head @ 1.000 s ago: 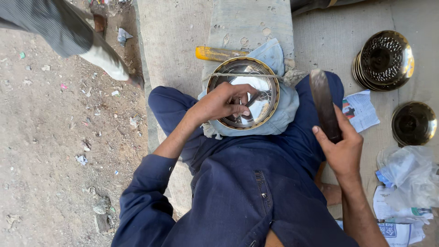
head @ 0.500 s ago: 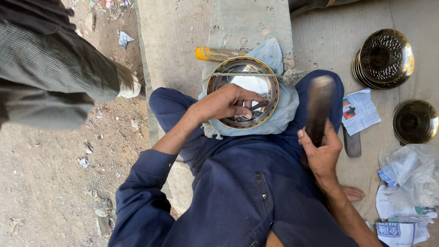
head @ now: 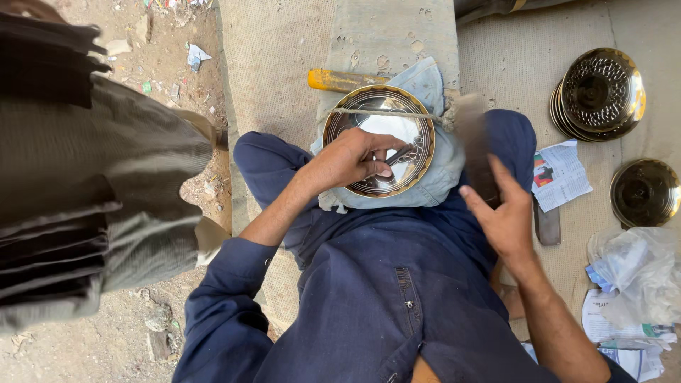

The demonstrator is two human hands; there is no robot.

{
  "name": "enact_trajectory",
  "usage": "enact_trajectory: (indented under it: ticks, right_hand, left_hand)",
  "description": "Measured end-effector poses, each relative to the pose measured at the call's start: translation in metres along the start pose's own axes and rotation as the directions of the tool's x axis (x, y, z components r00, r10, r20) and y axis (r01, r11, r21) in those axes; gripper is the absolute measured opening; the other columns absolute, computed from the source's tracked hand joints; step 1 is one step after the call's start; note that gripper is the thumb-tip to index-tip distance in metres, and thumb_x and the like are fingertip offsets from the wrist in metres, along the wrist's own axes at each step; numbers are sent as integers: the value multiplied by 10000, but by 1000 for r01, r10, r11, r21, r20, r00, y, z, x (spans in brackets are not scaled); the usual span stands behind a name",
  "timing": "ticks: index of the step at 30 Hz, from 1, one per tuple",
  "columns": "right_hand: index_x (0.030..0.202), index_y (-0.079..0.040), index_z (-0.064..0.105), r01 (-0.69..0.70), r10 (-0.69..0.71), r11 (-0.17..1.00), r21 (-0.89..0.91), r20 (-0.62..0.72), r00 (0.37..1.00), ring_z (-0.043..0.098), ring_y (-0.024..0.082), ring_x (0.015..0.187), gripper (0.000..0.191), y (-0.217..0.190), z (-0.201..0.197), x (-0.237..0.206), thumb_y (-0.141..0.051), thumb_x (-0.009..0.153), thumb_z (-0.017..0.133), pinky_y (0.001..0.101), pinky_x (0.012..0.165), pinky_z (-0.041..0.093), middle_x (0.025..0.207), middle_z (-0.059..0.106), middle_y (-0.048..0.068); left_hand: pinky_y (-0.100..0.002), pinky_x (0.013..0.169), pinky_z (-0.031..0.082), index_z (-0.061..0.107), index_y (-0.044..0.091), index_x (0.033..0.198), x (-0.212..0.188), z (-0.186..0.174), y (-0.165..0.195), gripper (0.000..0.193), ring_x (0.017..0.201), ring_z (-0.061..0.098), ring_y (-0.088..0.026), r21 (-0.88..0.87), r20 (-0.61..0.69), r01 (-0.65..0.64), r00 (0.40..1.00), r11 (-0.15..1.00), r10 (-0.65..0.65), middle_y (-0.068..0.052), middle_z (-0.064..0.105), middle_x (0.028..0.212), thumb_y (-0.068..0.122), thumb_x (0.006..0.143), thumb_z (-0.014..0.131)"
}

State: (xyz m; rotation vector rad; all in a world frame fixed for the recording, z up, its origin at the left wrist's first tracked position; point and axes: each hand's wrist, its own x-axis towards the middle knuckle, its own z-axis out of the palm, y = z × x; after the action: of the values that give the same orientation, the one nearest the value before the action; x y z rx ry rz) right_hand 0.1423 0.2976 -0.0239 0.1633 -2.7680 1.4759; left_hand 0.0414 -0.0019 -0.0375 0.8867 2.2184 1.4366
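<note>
1. Nearest me, my right hand (head: 505,216) is raised over my right knee, fingers wrapped round a dark, motion-blurred wooden mallet (head: 474,145).
2. My left hand (head: 349,159), forearm bent across my lap, pinches a thin dark metal punch (head: 399,154) onto the round engraved brass plate (head: 379,140).
3. The plate rests on pale blue cloth (head: 434,159) at the concrete slab's (head: 397,35) near edge; border engraved, centre bare.
4. Farther right: stacked embossed brass plates (head: 598,93).

Three brass pieces lie apart: one plate (head: 379,140) on the lap cloth, one stack (head: 598,93) of patterned plates (number hidden), one dish (head: 644,192) at the mat's right edge.
</note>
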Motion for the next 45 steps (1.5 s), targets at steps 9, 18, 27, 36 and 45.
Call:
enact_trajectory:
  ticks: [9, 18, 27, 36, 45]
  right_hand:
    - [1447, -70, 611, 46, -20, 987, -153, 168, 986, 681, 261, 1236, 660, -30, -14, 52, -181, 834, 829, 367, 1023, 513, 1370, 683, 186]
    - [1462, -169, 617, 161, -65, 949, -270, 331, 941, 720, 251, 1110, 627, -65, -14, 116, -255, 871, 805, 385, 905, 547, 1246, 723, 165]
    - [1416, -282, 668, 376, -147, 816, -438, 473, 869, 732, 322, 947, 638, -94, -7, 154, -327, 799, 826, 442, 778, 563, 1141, 755, 99]
    - [1478, -261, 647, 558, -323, 589, -585, 463, 825, 691, 325, 836, 634, -112, 1, 153, -344, 874, 822, 463, 677, 538, 907, 675, 90]
    - [1425, -273, 665, 617, -321, 552, -561, 540, 778, 708, 323, 867, 598, -123, 9, 157, -355, 852, 815, 476, 686, 551, 944, 720, 97]
  left_hand:
    - [-337, 578, 479, 688, 52, 1275, -17, 2, -2, 472, 567, 622, -181, 27, -182, 124, 976, 992, -117, -88, 663, 689, 121, 830, 828]
    - [-320, 571, 471, 672, 33, 1249, -32, 9, -3, 468, 564, 576, -157, -58, -463, 257, 849, 965, -254, -69, 630, 677, 105, 819, 842]
    - [-263, 589, 508, 651, 28, 1224, -39, 20, 2, 435, 595, 600, -103, -164, -661, 319, 667, 933, -344, -43, 640, 698, 68, 834, 839]
    - [-283, 586, 522, 570, 25, 1358, -45, 43, 6, 526, 597, 606, -125, -111, -783, 350, 546, 930, -299, -52, 603, 726, 51, 881, 789]
    - [-266, 576, 523, 584, 10, 1310, -48, 51, 4, 487, 584, 606, -104, -169, -778, 352, 526, 921, -344, -38, 623, 698, 58, 873, 794]
